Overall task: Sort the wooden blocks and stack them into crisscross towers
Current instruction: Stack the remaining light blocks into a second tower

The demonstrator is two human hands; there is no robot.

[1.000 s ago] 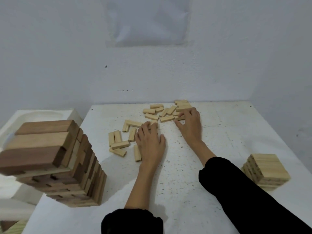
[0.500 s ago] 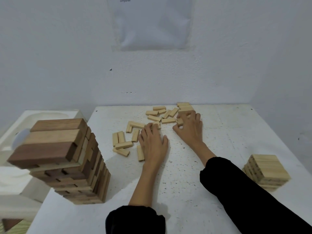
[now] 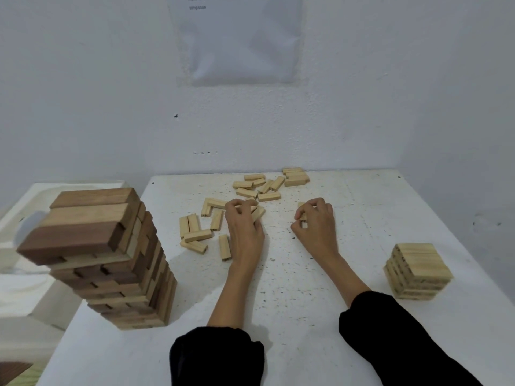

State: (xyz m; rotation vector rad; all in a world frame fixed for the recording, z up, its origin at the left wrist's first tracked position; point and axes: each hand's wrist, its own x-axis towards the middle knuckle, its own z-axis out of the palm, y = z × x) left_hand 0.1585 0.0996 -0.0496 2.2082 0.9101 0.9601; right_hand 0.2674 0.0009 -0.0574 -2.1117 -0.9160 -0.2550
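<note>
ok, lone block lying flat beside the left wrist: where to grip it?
Probably best to pinch the lone block at mid-length across its two long sides, coming down from above. It lies flat, pointing away from the person, and no other block touches it.

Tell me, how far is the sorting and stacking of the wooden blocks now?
Done: a tall crisscross tower of large brown and pale wooden blocks stands at the left, a short tower of small pale wooden blocks at the right. In hand: the left hand and the right hand each grip small blocks. Left: many loose small pale blocks lie on the white table.
</note>
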